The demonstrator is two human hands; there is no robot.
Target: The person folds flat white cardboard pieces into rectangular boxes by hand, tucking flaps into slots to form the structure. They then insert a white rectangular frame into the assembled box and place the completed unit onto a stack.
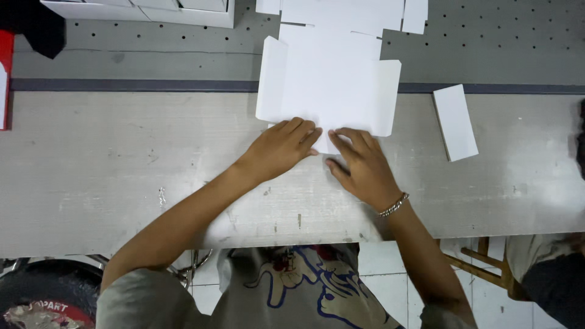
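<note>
From the head camera we look straight down on a pale grey worktable (91, 176), scuffed and scratched, with both bare hands laid on a flat white cardboard box blank (326, 91) at its far edge. Our left hand (283, 146) lies palm down, fingers stretched out and close together, pressing on the near edge of the blank; it grips nothing, only bears down flat. Our right hand (359, 166) sits just beside it, also palm down with the fingers spread slightly and the fingertips touching the same near edge, the two hands almost meeting at the middle of the blank. A silver chain bracelet (393, 205) circles the right wrist. The blank reaches from the table across a dark strip onto a grey perforated board (487, 42) behind, its side flaps standing out to left and right, and it overlaps further white cut sheets (347, 12) lying at the top. A small white card (455, 122) lies on its own to the right, well apart from the hands. At the top left we see the edge of a white tray (140, 11), and a red object (5, 79) shows at the left border.
</note>
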